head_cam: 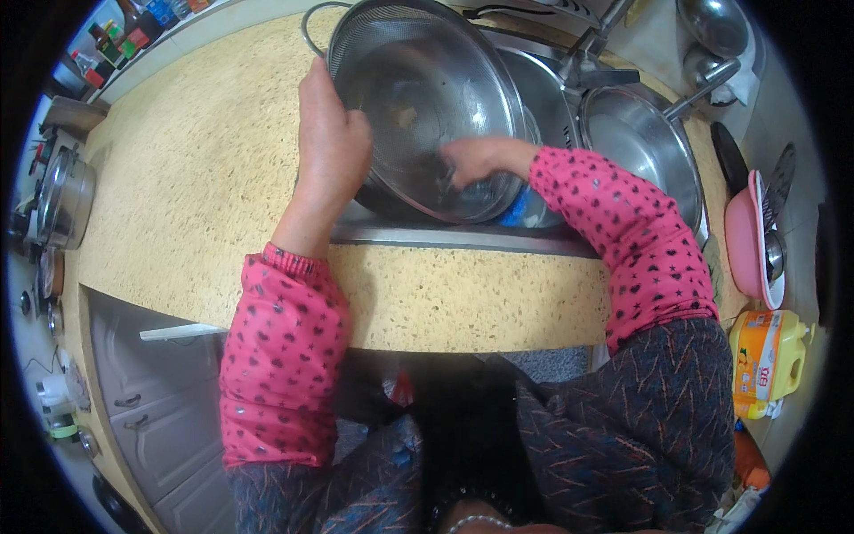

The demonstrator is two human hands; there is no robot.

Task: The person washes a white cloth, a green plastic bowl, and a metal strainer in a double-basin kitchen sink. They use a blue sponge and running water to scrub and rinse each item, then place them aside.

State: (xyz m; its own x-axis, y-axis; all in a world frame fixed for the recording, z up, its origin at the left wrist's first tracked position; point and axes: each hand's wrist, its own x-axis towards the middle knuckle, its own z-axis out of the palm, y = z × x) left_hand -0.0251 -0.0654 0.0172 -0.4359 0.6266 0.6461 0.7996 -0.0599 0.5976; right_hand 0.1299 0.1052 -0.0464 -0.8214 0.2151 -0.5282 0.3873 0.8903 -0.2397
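Note:
A large metal mesh strainer (400,73) is tilted over the sink (413,235). Its rim is gripped at the left side by my left hand (331,133), below a wire loop handle. Inside the bowl, near its lower right, my right hand (477,160) has its fingers bent against the mesh; whether they pinch something is blurred. A small pale bit (403,117) shows at the strainer's middle. Behind the lower right rim, something blue (514,208) is partly visible in the sink. Pink patterned sleeve covers are on both forearms.
A steel pan (630,133) with a long handle sits right of the faucet (587,67). Further right are a pink basin (744,240) with utensils and a yellow jug (767,364). A lidded steel pot (70,193) is far left. Bottles (110,47) line a ledge at upper left.

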